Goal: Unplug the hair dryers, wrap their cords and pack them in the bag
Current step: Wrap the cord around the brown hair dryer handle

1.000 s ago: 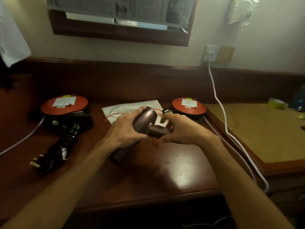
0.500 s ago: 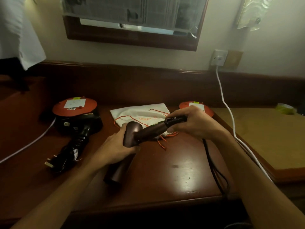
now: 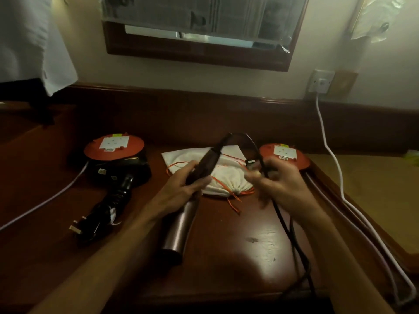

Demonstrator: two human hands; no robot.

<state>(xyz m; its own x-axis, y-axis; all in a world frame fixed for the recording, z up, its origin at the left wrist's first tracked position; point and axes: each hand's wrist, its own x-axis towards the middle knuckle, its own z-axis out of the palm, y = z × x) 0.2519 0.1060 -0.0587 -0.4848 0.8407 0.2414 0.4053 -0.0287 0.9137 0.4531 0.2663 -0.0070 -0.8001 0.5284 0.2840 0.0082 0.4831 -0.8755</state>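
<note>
Dryer [image 3: 179, 232]: brown, centre of desk [image 3: 226, 257], barrel pointing near, handle angled far over white bag [image 3: 217, 175]. Left hand [image 3: 181, 189]: fingers wrapped round handle. Right hand [image 3: 278, 180]: blurred, clasping black cord [image 3: 283, 220], which loops from handle tip and trails off near edge. Second dryer [image 3: 113, 196]: black, far left, cord wound.

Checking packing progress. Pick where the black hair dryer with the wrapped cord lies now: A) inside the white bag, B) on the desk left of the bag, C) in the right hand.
B: the black hair dryer lies on the desk, left of the white bag.
</note>
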